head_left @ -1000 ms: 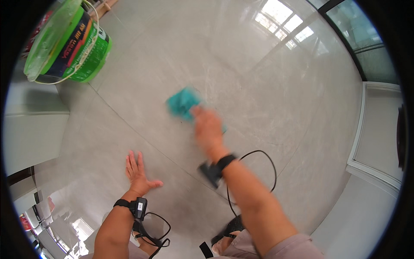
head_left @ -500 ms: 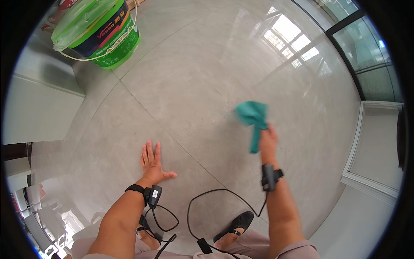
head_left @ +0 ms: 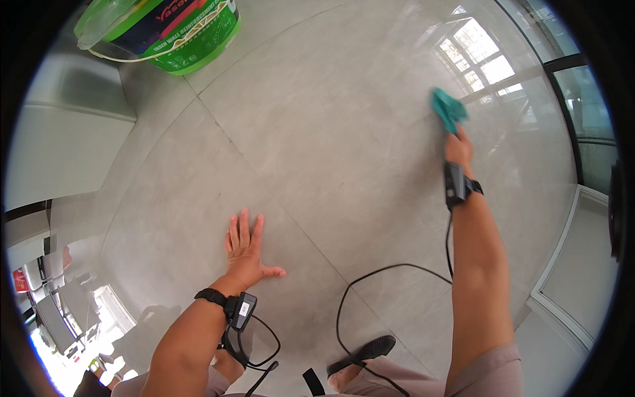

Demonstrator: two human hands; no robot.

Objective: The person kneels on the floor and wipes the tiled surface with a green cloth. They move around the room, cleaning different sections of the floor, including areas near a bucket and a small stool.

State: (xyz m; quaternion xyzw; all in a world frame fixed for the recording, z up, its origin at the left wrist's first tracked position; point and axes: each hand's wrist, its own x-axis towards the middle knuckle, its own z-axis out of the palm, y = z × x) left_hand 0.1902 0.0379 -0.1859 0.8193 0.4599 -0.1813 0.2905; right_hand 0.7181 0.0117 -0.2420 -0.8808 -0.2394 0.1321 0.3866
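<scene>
Cloth [head_left: 448, 109] is at the far right of the floor [head_left: 331, 159], extending far and slightly left from the right hand [head_left: 459, 147] gripping its near end, the left hand [head_left: 246, 257] spread wide, well apart.

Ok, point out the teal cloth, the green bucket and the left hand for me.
Teal cloth [head_left: 449, 108]: head view, on its crumpled middle.
Green bucket [head_left: 173, 30]: head view, on its side wall.
Left hand [head_left: 245, 257]: head view, on the back of the hand.
</scene>
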